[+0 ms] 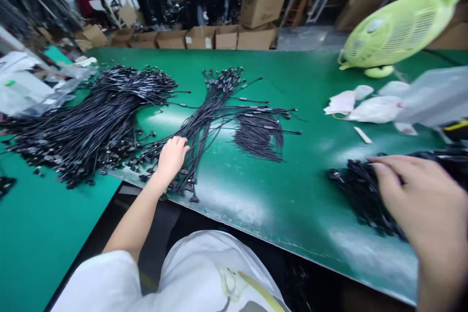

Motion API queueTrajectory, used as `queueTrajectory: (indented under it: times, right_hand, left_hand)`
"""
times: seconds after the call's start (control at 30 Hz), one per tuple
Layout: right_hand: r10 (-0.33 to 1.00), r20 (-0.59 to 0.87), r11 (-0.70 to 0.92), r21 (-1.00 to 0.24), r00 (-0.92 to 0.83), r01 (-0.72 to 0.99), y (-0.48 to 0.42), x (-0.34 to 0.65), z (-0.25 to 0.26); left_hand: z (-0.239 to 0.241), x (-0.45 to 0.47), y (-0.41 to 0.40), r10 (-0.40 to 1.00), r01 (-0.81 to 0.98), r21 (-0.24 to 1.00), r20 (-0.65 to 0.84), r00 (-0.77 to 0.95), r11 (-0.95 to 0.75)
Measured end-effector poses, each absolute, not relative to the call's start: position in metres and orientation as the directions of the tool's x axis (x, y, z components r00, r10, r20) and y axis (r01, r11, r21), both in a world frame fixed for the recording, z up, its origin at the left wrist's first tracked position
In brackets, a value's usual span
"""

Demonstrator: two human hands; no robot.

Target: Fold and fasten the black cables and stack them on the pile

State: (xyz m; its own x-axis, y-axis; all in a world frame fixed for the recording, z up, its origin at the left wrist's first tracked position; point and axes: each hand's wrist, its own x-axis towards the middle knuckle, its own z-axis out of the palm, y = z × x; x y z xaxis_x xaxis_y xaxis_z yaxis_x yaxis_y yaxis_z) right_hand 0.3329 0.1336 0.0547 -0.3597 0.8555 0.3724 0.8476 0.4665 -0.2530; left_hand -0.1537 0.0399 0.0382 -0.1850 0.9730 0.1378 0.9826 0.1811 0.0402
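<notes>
My left hand (171,158) lies on a loose bunch of thin black cables with small connectors (204,117), fingers curled over the strands. To its left is a much larger heap of the same cables (87,122), and a short-bristled bundle of cable ends (259,137) sits to its right. At the right, my right hand (420,195) is blurred and pressed over a dark pile of cables (361,200). All of this rests on a green mat bench (256,204).
A lime-green fan (398,24) stands at the far right of the bench, beside white plastic bags (376,109) and a translucent bag (435,95). More plastic bags (25,92) lie at the left. Cardboard boxes (197,38) line the far side, and a person in red (83,2) stands beyond.
</notes>
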Motion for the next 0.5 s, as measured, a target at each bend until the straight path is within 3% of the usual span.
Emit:
queueTrajectory:
  times: [0.1,0.2,0.4,0.5]
  right_hand:
    - [0.829,0.363,0.529,-0.268,-0.425,0.805,0.143,0.264,0.053]
    - [0.758,0.272,0.649,-0.218,-0.593,0.729,0.166,0.203,0.049]
    - [0.588,0.207,0.808,-0.13,-0.782,0.574,0.173,0.08,0.062]
    - [0.508,0.279,0.86,-0.117,-0.815,0.497,0.163,0.014,0.072]
  left_hand:
    - [0.045,-0.181,0.06,0.963,0.966,0.025,0.077,-0.257,0.256]
    - [0.041,-0.199,0.075,0.961,0.957,0.084,-0.021,-0.277,0.278]
    - [0.047,-0.199,0.075,0.962,0.947,0.231,0.101,-0.253,0.224]
    - [0.073,-0.185,0.052,0.985,0.831,0.548,0.075,-0.159,0.092]
